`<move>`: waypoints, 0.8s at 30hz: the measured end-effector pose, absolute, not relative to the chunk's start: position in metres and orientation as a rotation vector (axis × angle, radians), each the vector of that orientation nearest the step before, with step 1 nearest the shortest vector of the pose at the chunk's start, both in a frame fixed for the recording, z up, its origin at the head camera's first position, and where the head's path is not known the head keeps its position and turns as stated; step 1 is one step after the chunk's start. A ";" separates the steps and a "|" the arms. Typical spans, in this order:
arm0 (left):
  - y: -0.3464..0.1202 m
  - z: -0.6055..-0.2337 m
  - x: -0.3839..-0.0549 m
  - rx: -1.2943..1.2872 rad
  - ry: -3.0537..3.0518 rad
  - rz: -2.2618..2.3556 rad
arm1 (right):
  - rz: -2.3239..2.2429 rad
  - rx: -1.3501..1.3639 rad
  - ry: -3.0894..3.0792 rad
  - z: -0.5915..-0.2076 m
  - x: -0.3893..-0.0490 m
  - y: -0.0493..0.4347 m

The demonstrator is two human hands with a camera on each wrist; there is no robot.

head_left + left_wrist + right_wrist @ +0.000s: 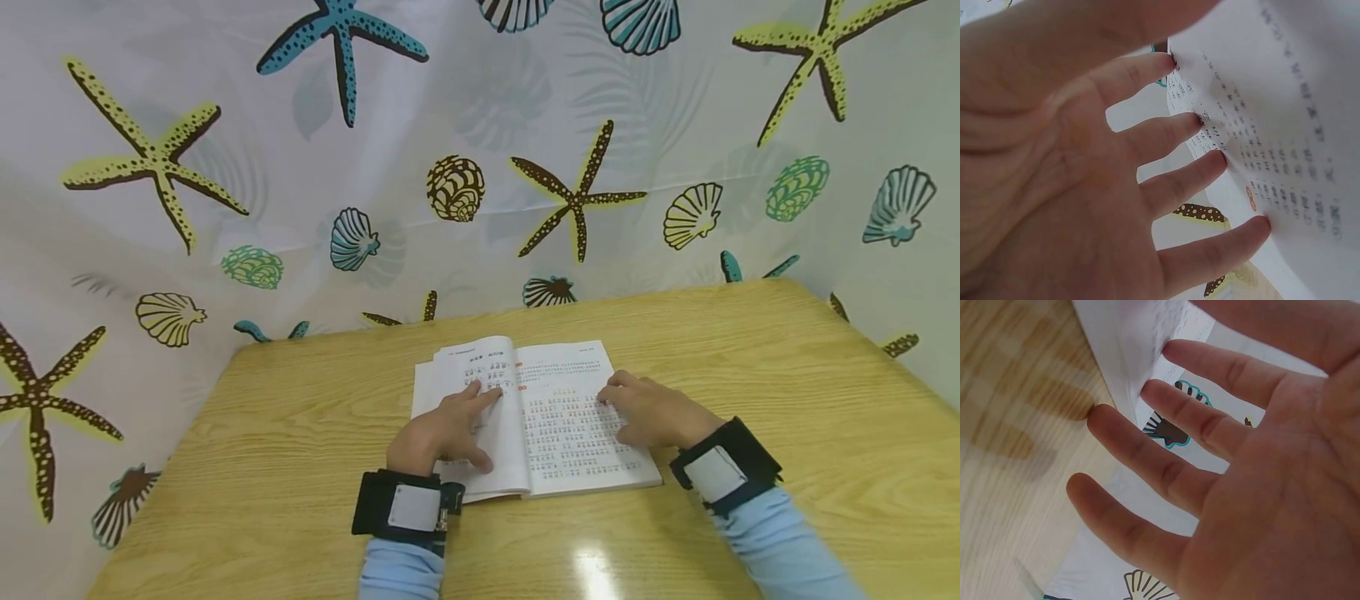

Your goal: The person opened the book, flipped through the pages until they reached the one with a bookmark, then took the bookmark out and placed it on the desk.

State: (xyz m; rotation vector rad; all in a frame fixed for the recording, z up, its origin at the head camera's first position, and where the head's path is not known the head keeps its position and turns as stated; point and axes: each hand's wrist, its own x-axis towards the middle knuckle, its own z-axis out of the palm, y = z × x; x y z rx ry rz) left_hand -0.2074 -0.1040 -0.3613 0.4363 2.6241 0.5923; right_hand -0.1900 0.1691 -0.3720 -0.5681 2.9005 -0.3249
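Observation:
An open book [570, 417] with printed text lies on the wooden table. My left hand [448, 429] rests on its left page, fingers spread; in the left wrist view the fingertips [1259, 226] touch the printed paper [1297, 125]. At the right page's outer edge is my right hand [656, 410]. Seen from the right wrist, its fingers are spread and fairly straight, two tips against the page [1129, 344] and the other two over or on the wood beside it. Neither hand grips anything.
The wooden table [300, 433] extends around the book on all sides. Behind it hangs a white cloth [465, 108] printed with starfish and shells. Each wrist wears a black band, the left band [408, 508] and the right band [726, 467].

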 end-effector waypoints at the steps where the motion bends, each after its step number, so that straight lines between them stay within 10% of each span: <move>1: -0.104 -0.361 -0.207 0.437 2.624 0.596 | -0.338 -0.559 2.895 -0.372 -0.191 0.170; 24: -0.102 -0.360 -0.206 0.423 2.627 0.605 | -0.483 -0.471 2.829 -0.373 -0.193 0.178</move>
